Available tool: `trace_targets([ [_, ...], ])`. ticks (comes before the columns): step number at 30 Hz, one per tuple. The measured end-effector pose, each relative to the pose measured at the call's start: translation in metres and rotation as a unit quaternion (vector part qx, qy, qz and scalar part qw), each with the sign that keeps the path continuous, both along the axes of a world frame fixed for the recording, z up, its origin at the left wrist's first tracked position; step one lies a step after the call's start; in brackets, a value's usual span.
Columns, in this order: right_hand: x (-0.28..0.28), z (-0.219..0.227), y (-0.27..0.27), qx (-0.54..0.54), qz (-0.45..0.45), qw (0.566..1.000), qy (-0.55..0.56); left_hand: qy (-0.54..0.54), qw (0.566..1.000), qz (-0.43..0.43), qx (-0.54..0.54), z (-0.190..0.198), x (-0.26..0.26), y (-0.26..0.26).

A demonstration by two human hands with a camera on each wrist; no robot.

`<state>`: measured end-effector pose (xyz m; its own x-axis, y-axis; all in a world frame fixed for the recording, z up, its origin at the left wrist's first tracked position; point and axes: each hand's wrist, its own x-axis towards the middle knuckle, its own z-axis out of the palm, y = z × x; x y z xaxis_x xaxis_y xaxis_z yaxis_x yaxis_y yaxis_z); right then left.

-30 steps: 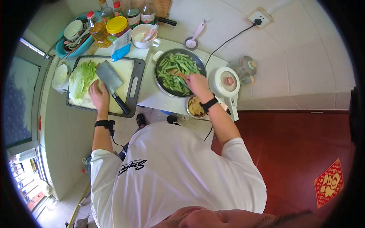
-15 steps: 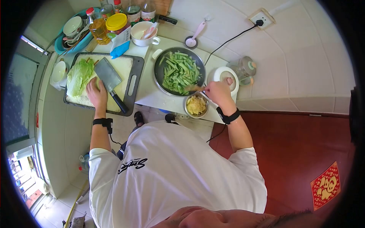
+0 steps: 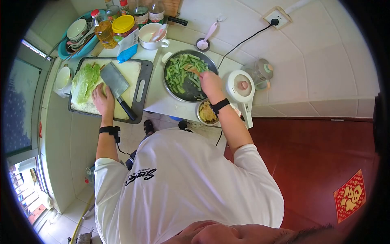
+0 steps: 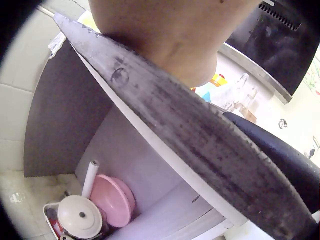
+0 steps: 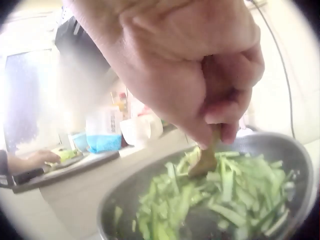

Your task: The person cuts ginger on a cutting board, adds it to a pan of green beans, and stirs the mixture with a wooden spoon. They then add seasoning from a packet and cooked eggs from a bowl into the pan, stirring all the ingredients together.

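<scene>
My right hand (image 3: 211, 84) grips the handle of a wooden spatula (image 5: 204, 165), its blade down among green vegetable strips (image 3: 175, 73). They lie in a dark frying pan (image 3: 190, 87), whose bottom shows bare toward the near side. Over on the cutting board (image 3: 147, 70), my left hand (image 3: 104, 101) rests with fingers extended beside a leafy lettuce (image 3: 85, 83). A cleaver (image 3: 115, 79) lies flat just right of those fingers, black handle toward me. In the left wrist view, the board's thick edge hides the fingers.
Close to the pan's near right stands a metal bowl of yellow food (image 3: 206, 114), partly under my right wrist. A white lidded pot (image 3: 242, 84) is farther right. Behind the board are a white cup (image 3: 151, 36), an oil bottle (image 3: 105, 35) and a blue basin (image 3: 87, 49).
My right hand swung out to the pan's near right edge, then came back over the pan with the spatula. The vegetables have shifted toward the far left. My left hand stays put.
</scene>
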<state>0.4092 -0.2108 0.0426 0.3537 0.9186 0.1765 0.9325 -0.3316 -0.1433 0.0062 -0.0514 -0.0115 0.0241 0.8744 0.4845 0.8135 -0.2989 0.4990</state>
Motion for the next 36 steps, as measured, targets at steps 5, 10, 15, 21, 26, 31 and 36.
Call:
trace_targets([
  [5, 0.006, 0.023, -0.04, -0.065, 0.024, 0.996, 0.059, -0.015, 1.0, 0.002, 0.009, -0.002, 0.0, 0.0],
  [10, 0.038, 0.08, -0.066, -0.18, 0.029, 0.98, -0.083, -0.011, 1.0, 0.006, -0.003, 0.0, 0.0, 0.0],
  [15, 0.053, 0.026, -0.046, -0.149, 0.012, 0.985, -0.086, -0.01, 1.0, 0.004, -0.012, 0.003, 0.001, -0.001],
  [21, 0.059, 0.063, -0.034, -0.034, 0.121, 0.991, -0.053, -0.006, 1.0, 0.001, -0.006, 0.0, 0.0, 0.001],
  [26, 0.095, 0.063, -0.032, -0.155, 0.041, 0.973, -0.165, -0.013, 1.0, 0.006, -0.002, 0.0, -0.001, 0.0],
  [31, 0.077, 0.041, -0.01, -0.096, 0.101, 0.99, -0.021, -0.014, 1.0, 0.009, -0.003, 0.002, 0.001, -0.001],
  [36, 0.096, 0.07, -0.01, -0.111, 0.12, 0.984, -0.072, -0.01, 1.0, 0.007, -0.003, 0.004, 0.001, -0.001],
])
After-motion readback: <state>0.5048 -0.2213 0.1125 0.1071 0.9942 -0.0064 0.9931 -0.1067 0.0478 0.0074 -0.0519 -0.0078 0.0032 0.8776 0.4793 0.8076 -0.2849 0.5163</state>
